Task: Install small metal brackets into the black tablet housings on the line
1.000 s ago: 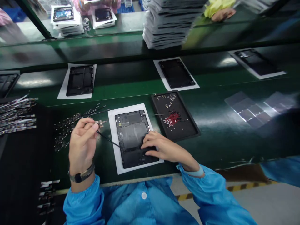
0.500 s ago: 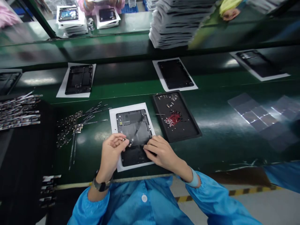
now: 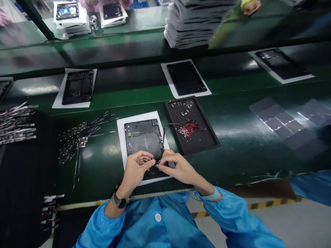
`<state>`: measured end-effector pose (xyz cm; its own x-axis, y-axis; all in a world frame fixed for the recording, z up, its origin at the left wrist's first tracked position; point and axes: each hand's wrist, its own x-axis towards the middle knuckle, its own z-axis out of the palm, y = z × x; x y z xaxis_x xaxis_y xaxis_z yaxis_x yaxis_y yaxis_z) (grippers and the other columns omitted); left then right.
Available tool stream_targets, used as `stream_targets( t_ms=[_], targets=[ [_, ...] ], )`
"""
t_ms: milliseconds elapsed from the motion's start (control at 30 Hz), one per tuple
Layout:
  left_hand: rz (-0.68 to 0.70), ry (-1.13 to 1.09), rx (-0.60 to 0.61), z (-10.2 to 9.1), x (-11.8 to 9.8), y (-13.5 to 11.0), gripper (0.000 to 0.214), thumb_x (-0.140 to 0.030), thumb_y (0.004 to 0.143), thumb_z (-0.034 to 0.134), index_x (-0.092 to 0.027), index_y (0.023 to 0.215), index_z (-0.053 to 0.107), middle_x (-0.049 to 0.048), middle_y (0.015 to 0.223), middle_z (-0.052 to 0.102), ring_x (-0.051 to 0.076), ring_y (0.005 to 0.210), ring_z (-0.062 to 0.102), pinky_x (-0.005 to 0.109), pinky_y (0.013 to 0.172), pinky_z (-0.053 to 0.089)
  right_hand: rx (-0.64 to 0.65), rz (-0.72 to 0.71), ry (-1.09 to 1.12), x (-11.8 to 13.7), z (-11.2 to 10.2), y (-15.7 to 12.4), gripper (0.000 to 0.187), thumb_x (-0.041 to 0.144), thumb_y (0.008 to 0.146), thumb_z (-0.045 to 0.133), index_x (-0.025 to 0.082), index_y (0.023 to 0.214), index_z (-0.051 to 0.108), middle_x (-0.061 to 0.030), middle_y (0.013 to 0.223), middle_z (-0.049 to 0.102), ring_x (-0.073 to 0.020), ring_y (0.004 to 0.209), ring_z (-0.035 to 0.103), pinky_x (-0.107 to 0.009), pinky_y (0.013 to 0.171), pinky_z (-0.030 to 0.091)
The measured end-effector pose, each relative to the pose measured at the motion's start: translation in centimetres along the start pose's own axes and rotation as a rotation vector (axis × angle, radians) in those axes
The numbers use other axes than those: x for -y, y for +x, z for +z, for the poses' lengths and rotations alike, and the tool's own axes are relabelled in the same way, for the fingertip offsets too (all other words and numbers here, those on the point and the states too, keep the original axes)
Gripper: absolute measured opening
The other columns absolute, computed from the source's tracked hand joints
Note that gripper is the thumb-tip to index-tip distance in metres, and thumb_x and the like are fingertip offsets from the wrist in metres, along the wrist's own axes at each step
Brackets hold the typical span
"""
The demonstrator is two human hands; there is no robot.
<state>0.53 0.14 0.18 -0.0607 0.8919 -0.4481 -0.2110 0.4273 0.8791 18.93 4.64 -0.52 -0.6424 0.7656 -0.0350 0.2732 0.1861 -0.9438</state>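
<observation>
On our bench, room is stretching between films and tray, the near edge running just below the casing. Boards are lying to the casing's left. The casing's long axis is running away from us, far end leaning left. Our left hand and right hand are covering its near part, fingertips clamping a cable over it, the cable's tail pointing away, leaning slightly right.

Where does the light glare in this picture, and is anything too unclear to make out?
Head view: pale glare streaks the green bench and flashes off the sheets at right; the tall stack looks soft at its right edge; the dark part between left hand and right hand is too small to make out.
</observation>
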Motion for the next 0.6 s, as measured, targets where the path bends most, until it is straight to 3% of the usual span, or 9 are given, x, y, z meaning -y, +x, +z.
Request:
stream_targets(
  t_ms=[600],
  targets=[
    [-0.02, -0.023, -0.002, 0.2, -0.05, 0.27, 0.02, -0.025, 0.063, 0.082, -0.014, 0.075, 0.069, 0.0009, 0.061, 0.067, 0.011, 0.052, 0.059, 0.022, 0.051, 0.049, 0.033, 0.065, 0.061, -0.02, -0.32, 0.06, 0.035, 0.048, 0.09, 0.064, 0.02, 0.071, 0.07, -0.0039, 0.071, 0.064, -0.0185, 0.076, 0.057, -0.034, 0.077, 0.043]
  ],
)
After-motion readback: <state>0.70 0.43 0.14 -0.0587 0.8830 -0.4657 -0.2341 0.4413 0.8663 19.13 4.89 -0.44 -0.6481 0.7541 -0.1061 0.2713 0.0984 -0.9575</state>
